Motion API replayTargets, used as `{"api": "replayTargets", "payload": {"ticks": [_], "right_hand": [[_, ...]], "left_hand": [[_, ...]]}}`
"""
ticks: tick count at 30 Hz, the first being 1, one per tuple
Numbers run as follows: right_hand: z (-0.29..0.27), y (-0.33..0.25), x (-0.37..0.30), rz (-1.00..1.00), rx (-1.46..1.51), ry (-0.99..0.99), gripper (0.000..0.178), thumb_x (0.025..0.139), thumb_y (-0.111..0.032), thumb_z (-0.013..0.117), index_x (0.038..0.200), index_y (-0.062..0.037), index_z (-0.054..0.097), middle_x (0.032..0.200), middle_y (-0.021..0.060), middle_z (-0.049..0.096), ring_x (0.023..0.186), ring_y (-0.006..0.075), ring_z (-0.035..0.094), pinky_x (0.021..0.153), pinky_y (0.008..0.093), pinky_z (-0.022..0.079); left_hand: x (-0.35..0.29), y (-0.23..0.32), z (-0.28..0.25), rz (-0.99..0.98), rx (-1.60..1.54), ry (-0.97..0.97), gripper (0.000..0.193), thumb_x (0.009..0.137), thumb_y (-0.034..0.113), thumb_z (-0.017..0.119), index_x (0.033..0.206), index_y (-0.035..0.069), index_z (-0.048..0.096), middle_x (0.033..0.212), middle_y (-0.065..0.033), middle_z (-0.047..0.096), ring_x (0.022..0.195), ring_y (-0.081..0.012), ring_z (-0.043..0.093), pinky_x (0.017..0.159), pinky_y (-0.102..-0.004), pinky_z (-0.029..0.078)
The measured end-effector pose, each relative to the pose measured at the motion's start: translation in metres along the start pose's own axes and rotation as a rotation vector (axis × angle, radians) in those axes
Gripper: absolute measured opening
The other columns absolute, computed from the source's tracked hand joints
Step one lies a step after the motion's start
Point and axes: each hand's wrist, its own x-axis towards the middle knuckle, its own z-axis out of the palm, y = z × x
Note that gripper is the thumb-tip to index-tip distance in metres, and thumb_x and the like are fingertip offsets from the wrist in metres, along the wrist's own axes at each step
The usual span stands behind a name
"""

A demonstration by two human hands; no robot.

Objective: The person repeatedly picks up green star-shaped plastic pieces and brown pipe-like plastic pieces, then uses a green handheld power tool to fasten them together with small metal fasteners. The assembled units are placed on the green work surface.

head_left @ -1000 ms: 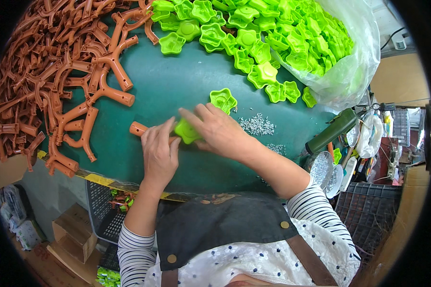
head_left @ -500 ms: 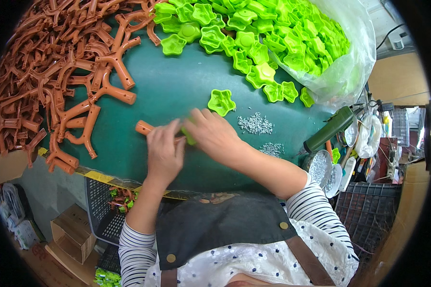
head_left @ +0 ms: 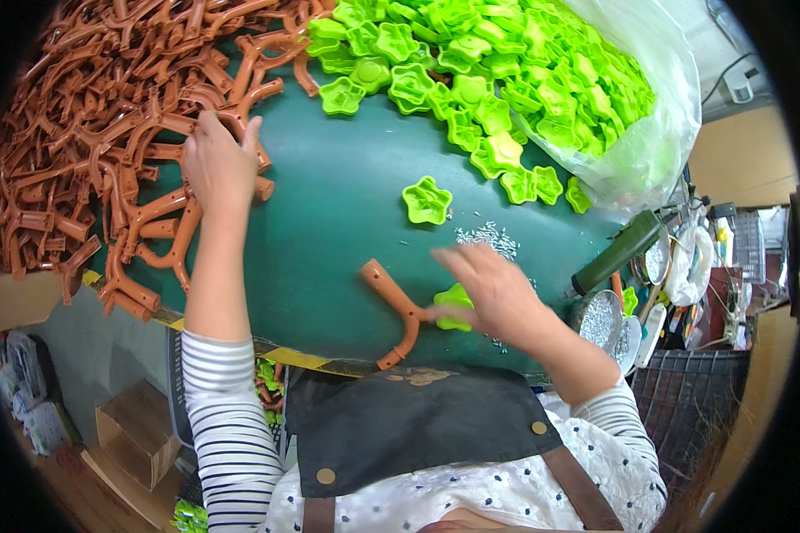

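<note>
My left hand [head_left: 220,167] reaches to the near right edge of a heap of brown Y-shaped plastic branches [head_left: 71,133]; thumb and fingers close around one branch [head_left: 263,160], partly hidden beneath them. A separate brown branch [head_left: 389,293] lies on the green table in front of me. At its right arm is a lime-green star-shaped cup [head_left: 454,308]; the hand partly hides where they meet. Right over that cup hovers my right hand [head_left: 502,289], slightly blurred, fingers stretched apart and holding nothing. Beyond it sits another green star cup [head_left: 428,200], its hollow side up.
Small silver screws [head_left: 487,238] lie scattered beside my right hand. A clear bag [head_left: 676,115] spills many green cups at the back. To the right are a dark-green power screwdriver [head_left: 618,253] and a round dish of screws [head_left: 598,322]. Yellow tape [head_left: 302,359] marks the table's front edge.
My left hand has moved from the middle to the brown heap. The branch and green cup handled before now lie on the table farther right. My right hand has moved right and opened.
</note>
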Motion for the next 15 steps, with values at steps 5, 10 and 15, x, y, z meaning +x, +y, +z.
{"api": "replayTargets", "payload": {"ticks": [5,10,15], "right_hand": [[0.018,0.041,0.07,0.005,-0.127,0.2,0.054,0.075,-0.033,0.082,0.115,-0.0046,0.062,0.105,0.0109,0.06,0.099,0.0303,0.057,0.088,0.04,0.051],[0.035,0.067,0.103,-0.081,-0.012,0.125,0.045,0.077,-0.018,0.078,0.117,-0.0056,0.062,0.11,0.0106,0.062,0.104,0.0311,0.059,0.093,0.0393,0.05],[0.048,0.078,0.14,-0.324,0.039,0.289,0.038,0.079,-0.006,0.069,0.117,-0.0051,0.064,0.116,0.0109,0.063,0.108,0.0317,0.058,0.095,0.0401,0.049]], "left_hand": [[0.012,0.0,0.031,-0.33,-0.188,-0.285,0.061,0.089,0.036,0.075,0.122,-0.008,0.047,0.093,-0.0241,0.07,0.095,-0.0404,0.067,0.083,-0.0466,0.053],[-0.024,0.02,-0.002,0.315,-0.62,-0.316,0.037,0.091,0.009,0.067,0.126,0.0,0.058,0.107,-0.0177,0.066,0.099,-0.0384,0.061,0.088,-0.0457,0.049],[-0.043,0.032,0.01,0.639,-0.495,-0.458,0.039,0.082,-0.004,0.064,0.12,0.003,0.063,0.115,-0.0116,0.062,0.113,-0.0324,0.056,0.104,-0.0443,0.042]]}}
